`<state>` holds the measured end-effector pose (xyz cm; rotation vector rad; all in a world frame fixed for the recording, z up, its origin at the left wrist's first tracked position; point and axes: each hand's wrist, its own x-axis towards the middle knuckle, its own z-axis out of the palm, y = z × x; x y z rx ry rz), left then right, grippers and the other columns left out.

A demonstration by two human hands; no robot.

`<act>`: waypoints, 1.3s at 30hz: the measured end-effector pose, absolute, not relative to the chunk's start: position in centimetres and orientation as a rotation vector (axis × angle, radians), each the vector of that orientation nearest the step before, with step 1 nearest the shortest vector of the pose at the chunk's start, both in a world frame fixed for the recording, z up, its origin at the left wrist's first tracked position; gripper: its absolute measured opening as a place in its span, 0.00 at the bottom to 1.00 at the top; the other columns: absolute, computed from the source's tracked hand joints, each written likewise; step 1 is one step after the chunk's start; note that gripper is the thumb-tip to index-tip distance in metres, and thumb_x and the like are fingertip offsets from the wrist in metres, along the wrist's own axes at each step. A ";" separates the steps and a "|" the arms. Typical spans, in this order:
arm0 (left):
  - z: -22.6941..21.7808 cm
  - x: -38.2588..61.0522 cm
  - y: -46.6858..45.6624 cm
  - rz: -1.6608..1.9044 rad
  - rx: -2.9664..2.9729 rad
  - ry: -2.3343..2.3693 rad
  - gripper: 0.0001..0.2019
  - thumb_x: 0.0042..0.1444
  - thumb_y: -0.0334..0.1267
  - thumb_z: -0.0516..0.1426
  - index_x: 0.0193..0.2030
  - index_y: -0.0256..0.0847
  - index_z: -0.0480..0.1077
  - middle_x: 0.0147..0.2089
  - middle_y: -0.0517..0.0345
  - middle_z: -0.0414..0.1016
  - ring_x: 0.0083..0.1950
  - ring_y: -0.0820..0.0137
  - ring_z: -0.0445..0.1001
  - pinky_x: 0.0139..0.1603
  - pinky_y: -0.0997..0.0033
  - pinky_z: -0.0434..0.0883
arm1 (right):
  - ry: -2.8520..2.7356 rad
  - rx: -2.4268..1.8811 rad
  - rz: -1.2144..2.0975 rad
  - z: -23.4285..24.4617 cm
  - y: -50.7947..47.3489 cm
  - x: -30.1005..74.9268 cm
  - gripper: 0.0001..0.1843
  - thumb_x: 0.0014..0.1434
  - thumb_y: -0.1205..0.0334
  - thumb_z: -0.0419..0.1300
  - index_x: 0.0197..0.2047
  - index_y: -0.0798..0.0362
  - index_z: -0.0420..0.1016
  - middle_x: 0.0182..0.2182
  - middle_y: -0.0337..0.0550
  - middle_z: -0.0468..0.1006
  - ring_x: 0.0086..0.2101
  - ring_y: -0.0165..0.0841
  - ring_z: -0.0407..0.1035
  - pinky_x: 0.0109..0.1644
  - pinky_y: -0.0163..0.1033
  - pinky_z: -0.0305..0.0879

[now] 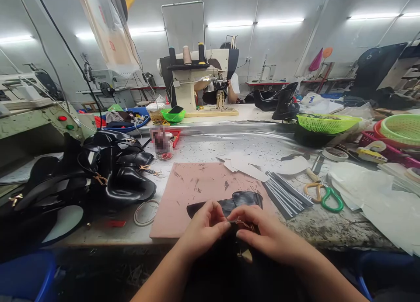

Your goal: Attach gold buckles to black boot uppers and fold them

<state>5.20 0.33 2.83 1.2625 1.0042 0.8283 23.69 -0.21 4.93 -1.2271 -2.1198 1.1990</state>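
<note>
Both hands meet at the near edge of a pink cutting board [193, 184]. My left hand [203, 227] is closed, thumb and fingers pinched on a black leather piece [247, 199] that looks like a boot upper. My right hand [262, 232] grips the same piece just beside the left fingertips. A thin gold-coloured metal fitting shows between the right thumb and fingers, but its exact form is hidden. The far part of the leather, with a rounded flap, rests on the board. Its near part merges with the dark area below my hands.
Black boot uppers with gold fittings [114, 175] are heaped at left, near a tape roll [146, 212]. To the right lie dark strips [287, 195], green-and-orange-handled scissors [331, 200], white sheets [377, 197] and a green basket [328, 123]. Behind a sewing machine [200, 83], a person works.
</note>
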 end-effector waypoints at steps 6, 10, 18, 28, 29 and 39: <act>3.3 6.0 0.4 0.833 1.178 0.939 0.11 0.44 0.38 0.62 0.32 0.37 0.65 0.27 0.62 0.69 0.28 0.77 0.64 0.26 0.78 0.57 | -2.164 -1.281 1.205 5.0 -0.5 23.4 0.18 0.50 0.70 0.55 0.45 0.47 0.62 0.31 0.37 0.69 0.39 0.36 0.62 0.41 0.39 0.60; 2.8 6.4 0.5 0.940 0.967 0.970 0.17 0.35 0.40 0.66 0.27 0.38 0.61 0.24 0.65 0.66 0.24 0.79 0.61 0.24 0.80 0.55 | -2.246 -1.263 1.183 5.3 -0.3 23.4 0.20 0.51 0.72 0.54 0.47 0.47 0.62 0.30 0.37 0.68 0.39 0.36 0.61 0.41 0.39 0.60; 3.3 5.6 0.8 0.645 1.310 1.033 0.12 0.40 0.40 0.63 0.30 0.36 0.71 0.29 0.59 0.71 0.33 0.71 0.67 0.34 0.74 0.61 | -2.036 -1.176 1.204 4.4 -0.4 23.6 0.08 0.53 0.66 0.55 0.38 0.50 0.62 0.26 0.35 0.67 0.32 0.32 0.63 0.34 0.35 0.60; 5.3 4.2 1.8 1.011 1.071 1.137 0.16 0.40 0.47 0.63 0.25 0.37 0.66 0.20 0.66 0.63 0.22 0.78 0.59 0.23 0.79 0.57 | -1.634 -0.960 0.598 5.4 -0.5 27.2 0.10 0.58 0.56 0.53 0.44 0.46 0.63 0.45 0.45 0.67 0.48 0.40 0.63 0.51 0.44 0.61; 5.5 4.1 1.9 1.035 1.061 1.146 0.16 0.39 0.48 0.63 0.25 0.37 0.66 0.19 0.67 0.61 0.21 0.79 0.58 0.22 0.80 0.56 | -1.756 -0.929 0.577 5.9 -1.0 27.6 0.14 0.57 0.53 0.55 0.46 0.46 0.64 0.48 0.47 0.67 0.50 0.42 0.63 0.51 0.44 0.63; 6.8 3.1 2.3 1.209 1.794 1.543 0.20 0.51 0.46 0.56 0.49 0.40 0.65 0.34 0.55 0.70 0.36 0.65 0.71 0.36 0.66 0.69 | -2.577 -0.867 -0.195 6.5 0.6 22.9 0.16 0.58 0.72 0.49 0.48 0.57 0.71 0.49 0.54 0.73 0.45 0.42 0.69 0.45 0.45 0.67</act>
